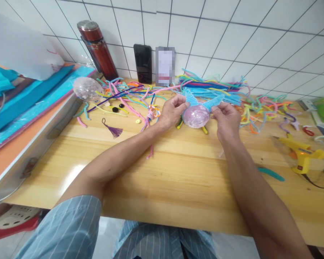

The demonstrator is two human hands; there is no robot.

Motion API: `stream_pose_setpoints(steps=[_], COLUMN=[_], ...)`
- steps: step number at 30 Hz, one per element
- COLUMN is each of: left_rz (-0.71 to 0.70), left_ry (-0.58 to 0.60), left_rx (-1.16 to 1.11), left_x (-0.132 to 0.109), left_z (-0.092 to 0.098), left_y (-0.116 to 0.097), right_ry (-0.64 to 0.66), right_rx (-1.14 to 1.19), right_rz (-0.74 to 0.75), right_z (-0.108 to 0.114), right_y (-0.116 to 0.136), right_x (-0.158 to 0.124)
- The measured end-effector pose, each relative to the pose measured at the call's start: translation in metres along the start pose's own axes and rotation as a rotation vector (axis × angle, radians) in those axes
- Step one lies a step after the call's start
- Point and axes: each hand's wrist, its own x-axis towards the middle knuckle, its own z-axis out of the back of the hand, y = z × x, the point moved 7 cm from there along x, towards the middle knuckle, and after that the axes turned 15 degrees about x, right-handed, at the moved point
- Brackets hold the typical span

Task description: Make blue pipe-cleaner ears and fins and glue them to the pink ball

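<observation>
A clear, pinkish ball (196, 116) with pale flecks inside is between my two hands, over the table. Two light-blue pipe-cleaner wings rise from its top, one leaning to each side. My left hand (173, 110) pinches the left wing (191, 98) near its outer edge. On the other side, the fingers of my right hand (227, 118) are closed on the right wing (214, 103). Short yellow-and-dark pieces (205, 130) show below the ball; how they are joined to it is hidden.
Loose pipe cleaners (129, 93) spread along the wall, with a blue bundle (213, 86) behind my hands. A second clear ball (88, 88), a red thermos (98, 50) and two phones (143, 64) stand at the back. A purple tassel (115, 129) lies left, a yellow glue gun (302, 153) right.
</observation>
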Motion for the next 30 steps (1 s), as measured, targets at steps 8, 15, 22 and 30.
stream_pose_setpoints(steps=[8,15,22,30], left_rz=[0.007,-0.049,-0.068,-0.062], left_ry=[0.005,0.008,-0.029,-0.035], left_rx=[0.022,0.014,0.043,0.08], left_x=[-0.0024,-0.0065,-0.0076,-0.0068], left_z=[-0.001,-0.0017,-0.0006,-0.0006], left_y=[-0.004,-0.0069,-0.0063,-0.0042], right_ry=[-0.025,-0.02,-0.013,0.033], right_rx=[0.024,0.068,0.087,0.063], right_rz=[-0.011,-0.04,-0.059,-0.065], right_z=[0.0016,-0.0007,0.0,-0.0015], right_y=[-0.002,0.0017,0.002,0.0017], right_x=[-0.0003,-0.0025,-0.003,-0.0028])
